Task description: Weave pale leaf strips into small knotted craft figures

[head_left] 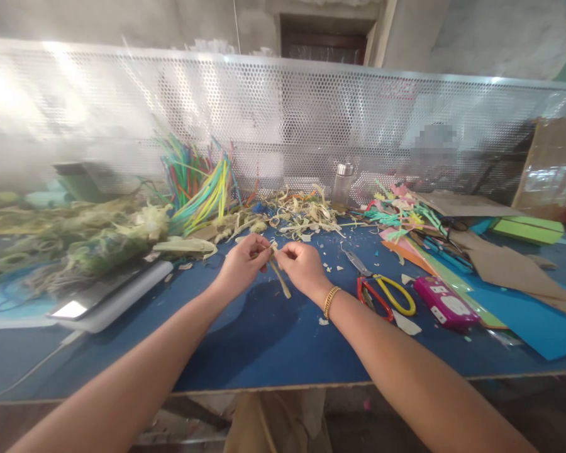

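Observation:
Over the middle of the blue table, my left hand (pixel 246 263) and my right hand (pixel 302 267) meet, both with fingertips pinched. Between them is a thin, pale dried-husk strip (pixel 282 281), its tail hanging down toward the table. The upper end of the strip is mostly covered by my fingers. Right of my right hand lie scissors (pixel 370 274) with one red and one yellow handle loop. Behind my hands spreads a heap of pale curled husk scraps (pixel 302 211).
Colourful pipe cleaners (pixel 195 182) stand in a bundle at back left, near husk piles and a tablet (pixel 108 296). A magenta case (pixel 446 303), coloured paper (pixel 523 314) and cardboard lie right. A clear bottle (pixel 343 182) stands before the perforated metal screen (pixel 264 113).

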Demonstrator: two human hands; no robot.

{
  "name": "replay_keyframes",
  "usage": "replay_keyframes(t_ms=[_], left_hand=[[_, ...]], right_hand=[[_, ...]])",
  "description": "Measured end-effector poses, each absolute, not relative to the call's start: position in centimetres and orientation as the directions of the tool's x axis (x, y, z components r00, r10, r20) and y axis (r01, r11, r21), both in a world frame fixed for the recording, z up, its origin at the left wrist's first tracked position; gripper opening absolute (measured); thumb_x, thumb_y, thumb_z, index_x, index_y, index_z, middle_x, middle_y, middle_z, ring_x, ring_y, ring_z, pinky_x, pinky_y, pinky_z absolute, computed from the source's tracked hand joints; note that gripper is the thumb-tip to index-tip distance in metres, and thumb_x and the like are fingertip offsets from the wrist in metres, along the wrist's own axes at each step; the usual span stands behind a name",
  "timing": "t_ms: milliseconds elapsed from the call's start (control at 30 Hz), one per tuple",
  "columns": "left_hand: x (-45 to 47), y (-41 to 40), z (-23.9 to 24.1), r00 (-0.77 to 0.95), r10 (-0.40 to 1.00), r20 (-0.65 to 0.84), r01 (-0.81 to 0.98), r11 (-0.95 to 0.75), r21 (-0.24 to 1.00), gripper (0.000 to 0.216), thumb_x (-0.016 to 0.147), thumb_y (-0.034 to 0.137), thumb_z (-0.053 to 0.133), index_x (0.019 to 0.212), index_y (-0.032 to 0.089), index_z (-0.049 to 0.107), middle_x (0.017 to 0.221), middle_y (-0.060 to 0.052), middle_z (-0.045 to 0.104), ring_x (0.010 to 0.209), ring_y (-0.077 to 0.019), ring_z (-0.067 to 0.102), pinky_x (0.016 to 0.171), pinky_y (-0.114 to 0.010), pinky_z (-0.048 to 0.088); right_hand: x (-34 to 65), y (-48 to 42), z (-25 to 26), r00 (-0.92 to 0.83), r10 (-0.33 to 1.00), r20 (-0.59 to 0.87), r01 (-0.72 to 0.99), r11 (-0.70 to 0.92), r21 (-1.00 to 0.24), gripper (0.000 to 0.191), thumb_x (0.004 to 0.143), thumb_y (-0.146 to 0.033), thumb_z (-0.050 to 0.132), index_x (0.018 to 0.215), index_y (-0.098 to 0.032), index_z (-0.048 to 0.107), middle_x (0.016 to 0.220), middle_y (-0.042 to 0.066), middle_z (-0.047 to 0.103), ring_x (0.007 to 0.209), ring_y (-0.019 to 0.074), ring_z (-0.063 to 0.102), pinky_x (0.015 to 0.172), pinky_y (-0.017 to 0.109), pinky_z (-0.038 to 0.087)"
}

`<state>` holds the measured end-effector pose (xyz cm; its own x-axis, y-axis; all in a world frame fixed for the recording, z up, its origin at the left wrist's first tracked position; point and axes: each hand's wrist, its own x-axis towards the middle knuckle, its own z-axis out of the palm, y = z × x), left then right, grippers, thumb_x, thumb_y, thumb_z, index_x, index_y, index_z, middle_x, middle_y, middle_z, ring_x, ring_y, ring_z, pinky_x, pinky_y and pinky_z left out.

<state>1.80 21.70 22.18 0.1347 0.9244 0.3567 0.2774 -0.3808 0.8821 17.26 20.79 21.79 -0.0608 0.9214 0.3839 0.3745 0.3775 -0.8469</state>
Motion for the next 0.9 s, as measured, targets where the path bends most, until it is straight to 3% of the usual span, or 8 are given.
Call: replay_keyframes(t_ms=[267, 400, 600, 767, 900], left_hand=[[2.0, 21.5, 22.1, 0.146, 0.894, 0.424, 0.327, -0.448, 0.832, 0.015, 0.079, 0.034, 0.062, 0.082, 0.02, 0.058, 0.064, 0.002, 0.056, 0.058, -0.0127, 0.053, 0.057, -0.024, 0.039], [1.9, 21.9, 22.0, 0.125, 0.907, 0.403, 0.338, -0.421, 0.842, 0.018, 0.077, 0.036, 0.064, 0.083, 0.019, 0.06, 0.071, 0.0, 0.059, 0.06, -0.0126, 0.053, 0.055, -0.024, 0.04], [2.2, 21.7, 22.1, 0.179, 0.92, 0.348, 0.271, -0.386, 0.881, 0.025, 0.076, 0.041, 0.066, 0.085, 0.018, 0.062, 0.075, -0.002, 0.062, 0.062, -0.0139, 0.057, 0.053, -0.024, 0.044], [2.1, 21.6, 22.3, 0.09, 0.934, 0.347, 0.305, -0.357, 0.883, 0.027, 0.072, 0.042, 0.069, 0.082, 0.017, 0.064, 0.073, -0.002, 0.064, 0.059, -0.0137, 0.057, 0.049, -0.024, 0.043], [1.9, 21.6, 22.4, 0.088, 0.935, 0.342, 0.282, -0.353, 0.892, 0.028, 0.071, 0.043, 0.07, 0.081, 0.018, 0.063, 0.074, -0.003, 0.065, 0.061, -0.0153, 0.06, 0.049, -0.024, 0.043]], right_hand=[[17.3, 21.2, 21.5, -0.092, 0.924, 0.371, 0.396, 0.375, -0.838, 0.025, 0.076, -0.031, 0.055, 0.054, -0.02, 0.052, 0.049, -0.004, 0.051, 0.047, 0.0094, 0.043, 0.048, 0.023, 0.031], [17.4, 21.6, 21.0, -0.067, 0.898, 0.434, 0.395, 0.424, -0.815, 0.024, 0.08, -0.034, 0.057, 0.06, -0.02, 0.057, 0.056, -0.002, 0.058, 0.054, 0.0108, 0.051, 0.054, 0.023, 0.037], [17.7, 22.2, 20.8, 0.023, 0.91, 0.413, 0.272, 0.392, -0.879, 0.022, 0.076, -0.041, 0.067, 0.077, -0.02, 0.06, 0.067, -0.001, 0.065, 0.06, 0.0133, 0.061, 0.059, 0.025, 0.047], [17.7, 22.2, 21.0, -0.023, 0.898, 0.44, 0.251, 0.431, -0.867, 0.013, 0.077, -0.03, 0.064, 0.084, -0.02, 0.063, 0.077, 0.002, 0.068, 0.069, 0.0139, 0.064, 0.067, 0.028, 0.052], [17.6, 22.3, 20.9, -0.034, 0.893, 0.449, 0.215, 0.446, -0.869, 0.023, 0.073, -0.02, 0.066, 0.096, -0.019, 0.061, 0.079, 0.001, 0.068, 0.073, 0.0141, 0.066, 0.072, 0.029, 0.054]])
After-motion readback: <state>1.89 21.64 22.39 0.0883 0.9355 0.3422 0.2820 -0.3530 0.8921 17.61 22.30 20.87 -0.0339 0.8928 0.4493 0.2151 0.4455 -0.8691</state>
